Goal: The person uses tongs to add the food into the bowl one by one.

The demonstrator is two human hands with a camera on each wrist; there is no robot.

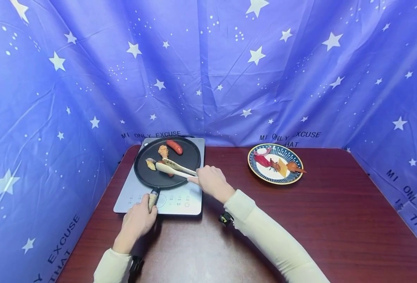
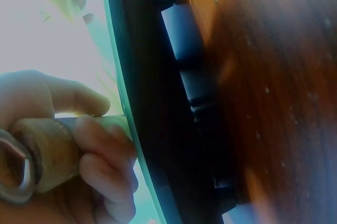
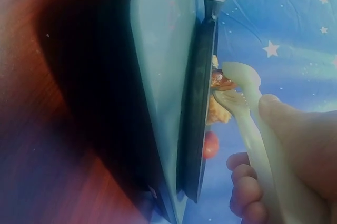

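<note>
My left hand point(image 1: 138, 221) grips the pale wooden handle point(image 1: 152, 199) of a round black frying pan point(image 1: 189, 157); in the left wrist view the fingers wrap round that handle point(image 2: 52, 153), which ends in a metal ring point(image 2: 23, 174). My right hand point(image 1: 213, 182) holds cream-coloured tongs point(image 1: 178, 173), their tips low over the pan. Between the tips is a glossy reddish-brown piece of food point(image 3: 221, 80), partly hidden by them. Around it in the pan lie a red sausage point(image 1: 174, 147), a fried drumstick point(image 1: 163, 151) and a small yellowish piece with a grey edge point(image 1: 151, 164).
The pan stands on a silver induction cooktop point(image 1: 125, 198) at the table's left. A blue-patterned plate point(image 1: 256, 171) with several food pieces is at the back right of the red-brown table point(image 1: 318, 220). A starry blue curtain point(image 1: 222, 110) closes the back and sides.
</note>
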